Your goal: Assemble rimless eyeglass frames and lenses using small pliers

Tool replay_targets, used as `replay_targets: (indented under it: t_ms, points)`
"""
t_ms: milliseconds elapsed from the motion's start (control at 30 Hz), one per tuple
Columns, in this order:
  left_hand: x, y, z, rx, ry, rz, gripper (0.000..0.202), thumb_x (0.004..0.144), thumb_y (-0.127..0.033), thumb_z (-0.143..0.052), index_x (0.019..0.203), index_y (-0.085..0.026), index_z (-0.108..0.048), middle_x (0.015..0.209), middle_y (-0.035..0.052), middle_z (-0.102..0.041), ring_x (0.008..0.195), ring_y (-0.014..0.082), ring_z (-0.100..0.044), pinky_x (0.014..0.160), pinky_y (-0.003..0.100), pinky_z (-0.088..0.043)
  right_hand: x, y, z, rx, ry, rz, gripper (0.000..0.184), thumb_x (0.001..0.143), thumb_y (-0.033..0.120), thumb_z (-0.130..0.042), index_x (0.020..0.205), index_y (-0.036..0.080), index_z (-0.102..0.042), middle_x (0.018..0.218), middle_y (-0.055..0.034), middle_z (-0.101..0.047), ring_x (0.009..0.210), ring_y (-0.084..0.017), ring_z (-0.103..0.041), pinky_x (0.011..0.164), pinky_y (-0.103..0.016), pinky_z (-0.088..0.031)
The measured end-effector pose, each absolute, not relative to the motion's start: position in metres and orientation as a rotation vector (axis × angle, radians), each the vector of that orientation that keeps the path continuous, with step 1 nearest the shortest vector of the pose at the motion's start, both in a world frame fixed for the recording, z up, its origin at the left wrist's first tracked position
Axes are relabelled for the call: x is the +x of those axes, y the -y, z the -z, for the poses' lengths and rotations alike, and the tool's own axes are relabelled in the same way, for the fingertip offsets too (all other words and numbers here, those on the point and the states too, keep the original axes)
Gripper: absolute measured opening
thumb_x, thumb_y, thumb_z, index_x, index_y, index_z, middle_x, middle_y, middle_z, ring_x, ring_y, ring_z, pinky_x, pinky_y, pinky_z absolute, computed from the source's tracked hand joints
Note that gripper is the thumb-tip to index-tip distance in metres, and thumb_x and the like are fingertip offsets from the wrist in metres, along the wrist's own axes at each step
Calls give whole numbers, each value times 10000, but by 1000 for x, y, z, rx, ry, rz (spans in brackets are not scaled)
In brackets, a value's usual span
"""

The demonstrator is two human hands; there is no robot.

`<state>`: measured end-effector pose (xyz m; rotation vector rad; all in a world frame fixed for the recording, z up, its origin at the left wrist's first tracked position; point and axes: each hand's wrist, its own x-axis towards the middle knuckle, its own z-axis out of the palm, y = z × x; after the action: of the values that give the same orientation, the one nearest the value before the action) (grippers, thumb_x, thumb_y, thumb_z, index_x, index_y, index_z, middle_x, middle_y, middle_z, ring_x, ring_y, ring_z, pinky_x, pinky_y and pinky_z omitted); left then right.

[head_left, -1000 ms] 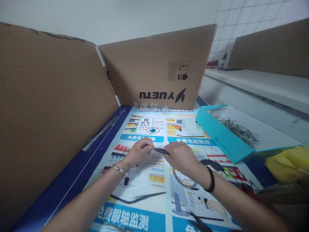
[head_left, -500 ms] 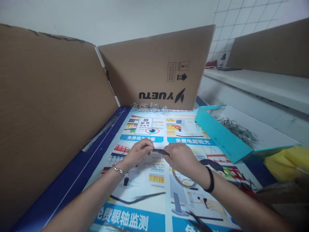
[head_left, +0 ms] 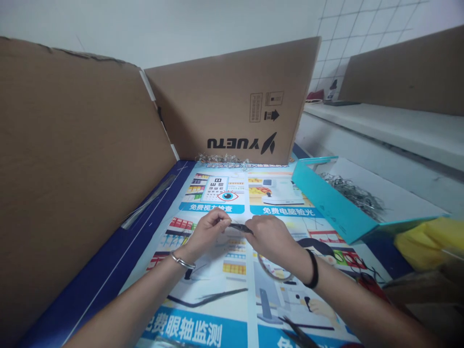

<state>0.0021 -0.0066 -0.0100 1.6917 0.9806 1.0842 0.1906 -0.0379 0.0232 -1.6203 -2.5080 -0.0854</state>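
My right hand (head_left: 273, 241) is closed around dark pliers (head_left: 240, 227), whose jaws point left. At the tips of those jaws, my left hand (head_left: 207, 234) pinches something thin, possibly a wire; it is too small to make out. Both hands are above the middle of the printed mat (head_left: 237, 188). Beneath my right hand lies a round pale ring (head_left: 270, 271), partly covered. Closer to me is a bundle of dark thin strands (head_left: 217, 296). Dark open blades (head_left: 297, 333), like scissors, lie at the bottom edge.
A turquoise box (head_left: 326, 205) at the right holds a tangle of grey wires (head_left: 353, 193). Cardboard panels (head_left: 232, 106) stand behind and at left. Small clear pieces (head_left: 224, 159) lie along the back panel. A clear sleeve of wires (head_left: 148, 203) lies left, yellow plastic (head_left: 422, 244) right.
The view has shifted very slightly. Both hands keep nearly the same place, with the pliers still against the left fingertips.
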Motion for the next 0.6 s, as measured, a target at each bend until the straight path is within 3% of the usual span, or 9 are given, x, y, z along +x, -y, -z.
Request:
replay_targets:
  t_ms: [600]
  points:
    - [16, 11, -3, 1739, -1092, -1176, 145, 814, -284, -559, 719, -175, -564, 676, -22, -514, 610, 104, -470, 607, 232, -382, 197, 36, -28, -1557, 2514, 175, 192, 842, 270, -501, 763, 159, -636, 756, -80, -669, 706, -198, -610, 600, -274, -340]
